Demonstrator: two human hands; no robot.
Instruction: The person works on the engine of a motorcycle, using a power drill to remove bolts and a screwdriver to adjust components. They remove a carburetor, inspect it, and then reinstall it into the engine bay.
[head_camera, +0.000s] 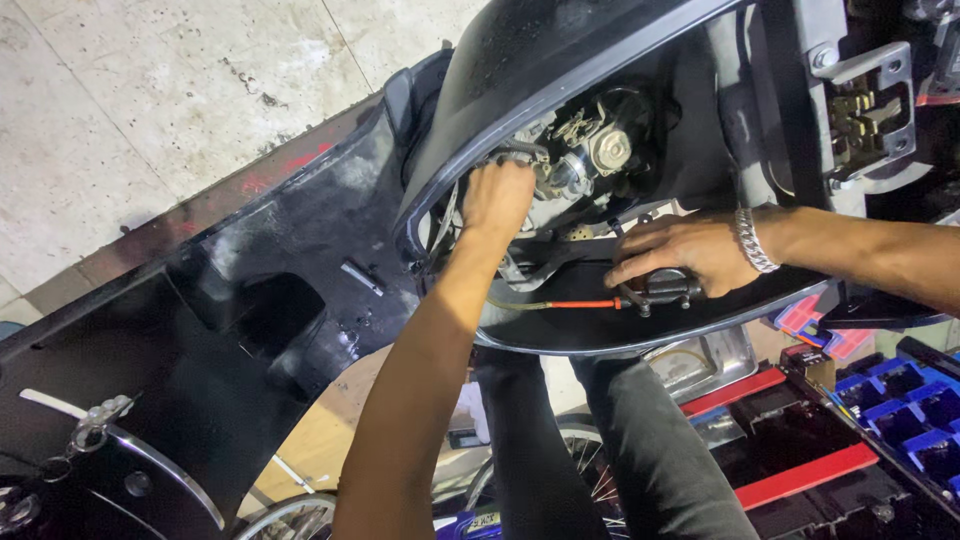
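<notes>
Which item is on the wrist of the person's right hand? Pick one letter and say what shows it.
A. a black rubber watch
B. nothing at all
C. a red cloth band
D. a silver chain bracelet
D: a silver chain bracelet circles the wrist just behind the right hand, which rests on the dark part above the orange-sleeved cable.

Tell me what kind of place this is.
Likely a scooter or motorbike repair shop: an opened black body shell with exposed wiring and parts, a spoked wheel below, and blue parts bins beside red trays.
</notes>
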